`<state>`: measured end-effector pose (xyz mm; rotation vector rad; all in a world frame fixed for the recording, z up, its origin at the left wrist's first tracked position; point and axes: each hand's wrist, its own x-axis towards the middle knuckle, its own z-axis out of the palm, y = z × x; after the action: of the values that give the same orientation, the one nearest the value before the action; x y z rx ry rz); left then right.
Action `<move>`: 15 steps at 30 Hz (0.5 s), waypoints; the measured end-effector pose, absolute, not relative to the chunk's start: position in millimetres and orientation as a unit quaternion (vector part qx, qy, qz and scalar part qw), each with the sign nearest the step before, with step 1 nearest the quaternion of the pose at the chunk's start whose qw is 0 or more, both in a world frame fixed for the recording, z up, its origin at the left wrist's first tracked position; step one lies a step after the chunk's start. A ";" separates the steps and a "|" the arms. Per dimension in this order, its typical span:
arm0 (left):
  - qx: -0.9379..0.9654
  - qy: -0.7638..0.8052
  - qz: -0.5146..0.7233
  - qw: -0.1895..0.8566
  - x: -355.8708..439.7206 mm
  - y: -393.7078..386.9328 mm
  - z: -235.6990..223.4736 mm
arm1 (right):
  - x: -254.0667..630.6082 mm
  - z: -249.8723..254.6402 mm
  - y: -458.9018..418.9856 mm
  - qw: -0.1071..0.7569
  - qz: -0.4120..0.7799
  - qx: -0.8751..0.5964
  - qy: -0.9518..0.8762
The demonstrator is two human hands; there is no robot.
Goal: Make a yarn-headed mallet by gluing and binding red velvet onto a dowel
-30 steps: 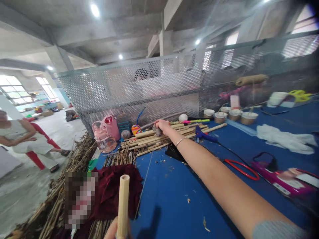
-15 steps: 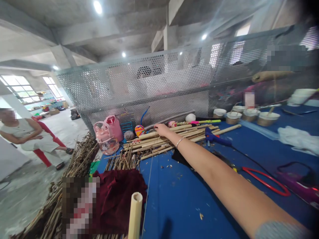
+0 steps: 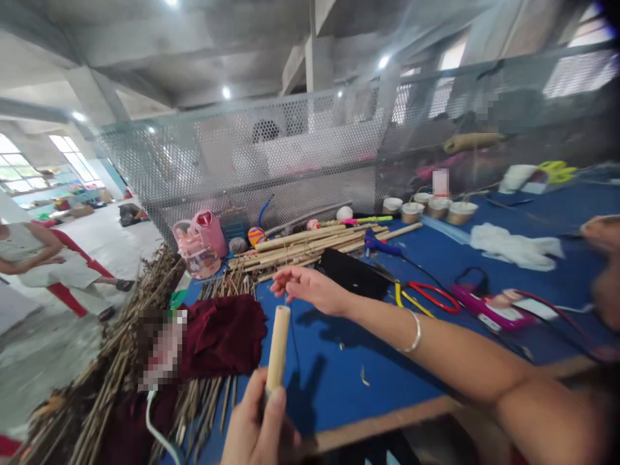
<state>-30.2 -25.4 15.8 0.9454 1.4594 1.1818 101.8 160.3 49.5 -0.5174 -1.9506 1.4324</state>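
My left hand (image 3: 259, 420) is closed round the lower part of a pale hollow stick (image 3: 278, 345), which stands nearly upright over the table's front. Just above and beyond the stick's top, my right hand (image 3: 314, 290) is open with fingers loosely apart; I see nothing in it. Behind it lies a pile of pale sticks (image 3: 310, 247), with a black cloth (image 3: 351, 274) to the right. A crumpled dark red cloth (image 3: 223, 336) lies left of the held stick, on thin dry stalks (image 3: 206, 407).
A blue glue gun (image 3: 382, 244), red and yellow tool handles (image 3: 433, 296) and a corded purple tool (image 3: 494, 310) lie right. Paper cups (image 3: 461, 212) and white gloves (image 3: 513, 245) sit beyond. A pink jug (image 3: 210, 232) stands by the mesh screen (image 3: 314, 174). Another person's blurred hand (image 3: 603, 232) shows far right.
My right hand has come back from the stick pile towards me, to near the held stick's top, leaving the pile behind. My left hand has come into view with the stick, now higher.
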 end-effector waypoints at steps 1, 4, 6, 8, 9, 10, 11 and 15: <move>0.412 0.607 0.479 0.481 -26.3 -29.0 19.2 | 106.0 43.0 134.7 0.315 0.619 -0.145 -0.705; 0.460 0.592 0.472 0.464 -17.1 -41.6 29.8 | 121.2 28.3 75.7 0.242 0.702 -0.062 -0.667; 0.473 0.585 0.464 0.467 -14.9 -51.3 33.7 | 134.0 24.2 56.3 0.211 0.700 -0.059 -0.680; 0.482 0.591 0.452 0.462 -15.9 -60.4 35.6 | 146.0 23.7 50.4 0.229 0.664 -0.106 -0.704; 0.486 0.594 0.449 0.458 -17.0 -63.7 36.5 | 150.5 24.1 50.5 0.256 0.639 -0.138 -0.712; 0.488 0.594 0.448 0.457 -18.0 -65.5 37.7 | 153.1 24.7 51.5 0.290 0.617 -0.166 -0.713; 0.492 0.588 0.448 0.461 -18.7 -65.4 39.4 | 153.8 25.4 52.9 0.328 0.605 -0.183 -0.702; 0.503 0.530 0.458 0.506 -16.2 -46.1 48.7 | 140.7 28.4 55.8 0.371 0.704 -0.130 -0.591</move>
<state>-16.2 -46.1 48.7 1.2126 1.2790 1.1056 140.7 55.8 28.4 -0.3346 -1.5161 1.8064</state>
